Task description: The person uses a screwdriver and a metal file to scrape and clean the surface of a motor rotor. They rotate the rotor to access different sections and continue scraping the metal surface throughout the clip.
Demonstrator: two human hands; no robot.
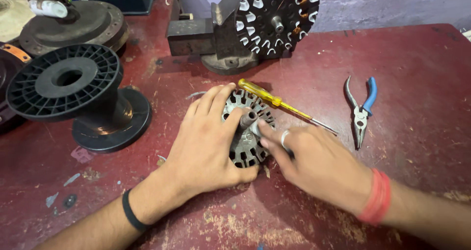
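A head camera looks down at a worn red table (402, 59) where a person works with two bare hands.

Near the middle of the table lies a round metal stator (247, 144), a slotted grey disc with a short shaft (248, 117) standing up from its centre. The left hand (206, 147) lies flat over the stator's left side, fingers spread and curved round its rim, thumb along the near edge, holding it against the table. A black band (131, 212) circles the left wrist.

The right hand (314, 159) comes in from the right. Its fingertips (266, 132) touch the stator just beside the shaft; they are blurred, so I cannot tell whether they pinch anything. One finger wears a ring (285, 138), and red bands (377, 197) sit on the wrist.

A screwdriver (277, 102) with a yellow handle lies just behind the hands, its handle near the stator's far edge and its blade pointing right. Pliers (362, 110) with blue grips lie well to the right, jaws toward the camera.

At the far edge of the table, a vise (211, 37) holds a second, wound stator (277, 17) upright, facing the camera. On the left stands a black plastic spool (78, 95), empty and tilted. Behind it sits a dark round metal part (93, 24).
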